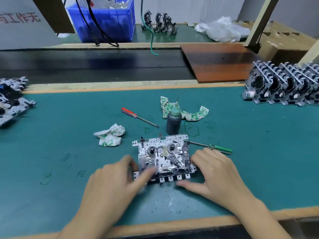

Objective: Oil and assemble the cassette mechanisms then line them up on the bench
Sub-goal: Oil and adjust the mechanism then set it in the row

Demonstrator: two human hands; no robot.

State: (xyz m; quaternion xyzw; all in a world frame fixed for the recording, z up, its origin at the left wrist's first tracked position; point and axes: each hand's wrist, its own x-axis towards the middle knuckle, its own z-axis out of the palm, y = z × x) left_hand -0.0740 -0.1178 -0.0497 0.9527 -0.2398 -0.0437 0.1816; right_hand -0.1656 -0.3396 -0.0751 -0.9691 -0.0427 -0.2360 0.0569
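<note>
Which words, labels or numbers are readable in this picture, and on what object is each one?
"与工作无": red characters on the grey sign at top left, cut off at its left edge.
"FC", uncertain: faint green pen mark on the mat.
Other green scribbles on the mat: not legible.
Oil bottle: no readable label.
</note>
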